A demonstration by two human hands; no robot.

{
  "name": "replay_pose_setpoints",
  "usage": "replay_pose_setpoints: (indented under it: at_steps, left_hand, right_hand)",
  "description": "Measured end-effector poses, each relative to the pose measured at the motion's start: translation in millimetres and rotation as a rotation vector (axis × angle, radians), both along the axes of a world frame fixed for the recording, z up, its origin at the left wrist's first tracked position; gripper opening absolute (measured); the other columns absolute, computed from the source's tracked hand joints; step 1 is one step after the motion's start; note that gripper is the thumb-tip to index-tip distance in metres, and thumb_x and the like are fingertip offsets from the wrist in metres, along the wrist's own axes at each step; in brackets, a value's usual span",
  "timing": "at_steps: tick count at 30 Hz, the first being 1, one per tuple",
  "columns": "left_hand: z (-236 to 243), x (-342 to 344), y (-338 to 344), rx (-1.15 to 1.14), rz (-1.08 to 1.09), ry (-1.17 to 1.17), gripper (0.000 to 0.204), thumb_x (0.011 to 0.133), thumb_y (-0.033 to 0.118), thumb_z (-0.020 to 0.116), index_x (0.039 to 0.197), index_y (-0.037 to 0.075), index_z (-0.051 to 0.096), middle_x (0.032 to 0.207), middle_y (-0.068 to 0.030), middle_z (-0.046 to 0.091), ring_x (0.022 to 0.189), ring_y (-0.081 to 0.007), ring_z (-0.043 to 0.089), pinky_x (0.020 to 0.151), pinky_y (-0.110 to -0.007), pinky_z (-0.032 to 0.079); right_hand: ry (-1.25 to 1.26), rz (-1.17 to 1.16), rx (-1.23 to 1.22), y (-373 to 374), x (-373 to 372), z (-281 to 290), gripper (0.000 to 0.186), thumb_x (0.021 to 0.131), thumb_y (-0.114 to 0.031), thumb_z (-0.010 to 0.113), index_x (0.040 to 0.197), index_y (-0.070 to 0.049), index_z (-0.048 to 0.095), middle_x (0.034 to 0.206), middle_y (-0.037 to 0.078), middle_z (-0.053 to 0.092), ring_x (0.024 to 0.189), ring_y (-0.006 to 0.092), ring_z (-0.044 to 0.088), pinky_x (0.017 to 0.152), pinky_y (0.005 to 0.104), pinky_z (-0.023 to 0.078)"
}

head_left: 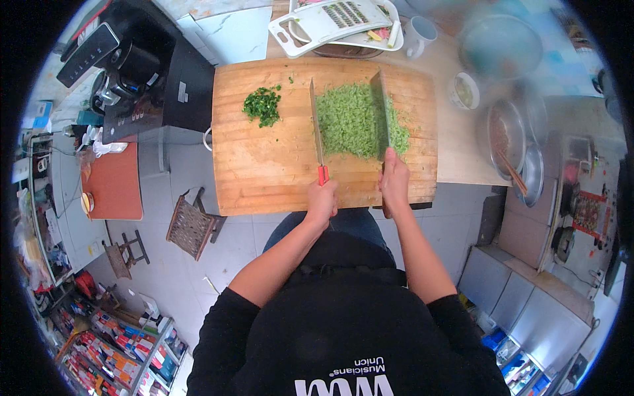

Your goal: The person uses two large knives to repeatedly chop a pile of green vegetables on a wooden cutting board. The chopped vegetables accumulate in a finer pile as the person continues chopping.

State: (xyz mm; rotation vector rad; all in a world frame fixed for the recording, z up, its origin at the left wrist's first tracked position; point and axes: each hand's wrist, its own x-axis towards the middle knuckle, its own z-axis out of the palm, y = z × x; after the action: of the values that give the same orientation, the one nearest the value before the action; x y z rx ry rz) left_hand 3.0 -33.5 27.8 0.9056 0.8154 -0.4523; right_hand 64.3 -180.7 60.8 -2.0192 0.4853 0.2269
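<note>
My left hand is closed round the red handle of a knife, whose narrow blade stands on edge along the left side of a pale green heap of finely shredded vegetable. In my right hand is the handle of a cleaver; its broad dark blade stands toward the heap's right side, with some shreds beyond it. Both blades point away from me over a thick wooden cutting board. A smaller pile of dark green chopped herbs lies on the board's left part.
Behind the board a white grater rests over a tray, beside a white mug. To the right are a small bowl and a metal bowl with chopsticks. A black appliance stands left; a woven stool is on the floor.
</note>
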Motion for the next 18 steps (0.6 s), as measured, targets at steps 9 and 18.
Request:
replay_pose_setpoints:
  at_steps: [9, 18]
  left_hand:
    - [0.8, -0.2, 0.0, 0.015, -0.018, -0.011, 0.016, 0.079, 0.011, 0.048, 0.069, 0.013, 0.036, 0.047, 0.0015, 0.034, 0.033, -0.0095, 0.030, 0.030, -0.026, 0.023]
    - [1.1, 2.9, 0.3, 0.005, 0.003, -0.009, 0.017, 0.079, 0.011, 0.049, 0.068, 0.012, 0.036, 0.048, 0.0023, 0.033, 0.032, -0.0088, 0.029, 0.028, -0.026, 0.023]
  right_hand:
    - [0.004, 0.013, -0.026, -5.1, 2.1, 10.2, 0.051, 0.095, -0.041, 0.036, 0.066, 0.000, 0.047, 0.045, 0.004, 0.038, 0.038, 0.0124, 0.040, 0.037, 0.0291, 0.033]
    - [0.015, -0.029, -0.005, -17.9, -4.2, -1.5, 0.052, 0.096, -0.040, 0.035, 0.068, 0.001, 0.050, 0.048, 0.006, 0.043, 0.041, 0.0147, 0.043, 0.040, 0.0319, 0.034]
